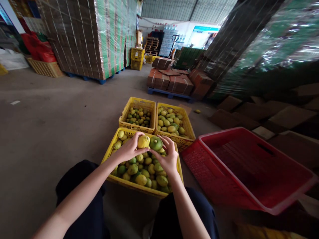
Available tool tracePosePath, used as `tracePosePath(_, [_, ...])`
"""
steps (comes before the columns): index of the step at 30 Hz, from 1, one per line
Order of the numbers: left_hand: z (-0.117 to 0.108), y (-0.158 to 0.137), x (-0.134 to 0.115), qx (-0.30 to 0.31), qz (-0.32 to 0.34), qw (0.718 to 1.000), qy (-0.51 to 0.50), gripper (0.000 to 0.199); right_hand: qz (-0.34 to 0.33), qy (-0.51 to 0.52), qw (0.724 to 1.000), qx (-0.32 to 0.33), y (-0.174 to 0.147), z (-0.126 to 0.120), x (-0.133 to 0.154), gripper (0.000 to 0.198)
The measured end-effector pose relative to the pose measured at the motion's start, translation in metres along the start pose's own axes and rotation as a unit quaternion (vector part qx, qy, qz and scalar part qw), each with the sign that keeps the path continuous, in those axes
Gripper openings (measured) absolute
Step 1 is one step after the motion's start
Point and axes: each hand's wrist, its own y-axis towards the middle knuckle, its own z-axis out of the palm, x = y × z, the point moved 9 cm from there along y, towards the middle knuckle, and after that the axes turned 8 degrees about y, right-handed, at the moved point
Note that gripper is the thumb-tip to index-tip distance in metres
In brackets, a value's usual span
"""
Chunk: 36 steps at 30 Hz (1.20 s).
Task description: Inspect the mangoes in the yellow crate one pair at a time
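Observation:
My left hand (133, 146) is closed round a yellow lemon (143, 141). Right beside it, my right hand (168, 153) grips a green lemon (156, 143), its rounded end facing me. Both fruits are held side by side above the near yellow crate (143, 189), and my thumbs almost meet beneath them. Loose yellow and green lemons (141, 180) fill that crate, partly hidden by my hands and forearms.
Beyond stand a yellow crate of small greenish lemons (121, 120) and another of larger lemons (190, 127). A red crate (224, 177) sits at my right, near flattened cartons (291, 116). One lemon (197, 111) lies on the floor. Wrapped pallet stacks (72, 36) rise behind.

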Motion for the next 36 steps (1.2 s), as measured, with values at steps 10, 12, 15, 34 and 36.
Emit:
tracePosePath(10, [0.001, 0.018, 0.03, -0.112, -0.114, 0.928, -0.336, 0.05, 0.179, 0.234, 0.955, -0.031, 0.004, 0.017, -0.042, 0.039])
tracePosePath(12, [0.009, 0.021, 0.038, -0.104, -0.152, 0.884, -0.429, 0.045, 0.194, 0.298, 0.933, -0.047, 0.005, 0.018, -0.049, 0.035])
tracePosePath(15, [0.019, 0.021, 0.043, -0.095, -0.2, 0.824, -0.522, 0.032, 0.22, 0.354, 0.907, -0.054, 0.008, 0.021, -0.06, 0.031])
tracePosePath(34, [0.006, 0.01, 0.055, -0.087, -0.226, 0.79, -0.563, 0.025, 0.22, 0.292, 0.929, 0.053, 0.002, 0.029, -0.079, 0.055])
tracePosePath(36, [0.008, 0.01, 0.057, -0.079, -0.228, 0.795, -0.557, 0.024, 0.225, 0.31, 0.923, 0.043, 0.0, 0.03, -0.079, 0.054])
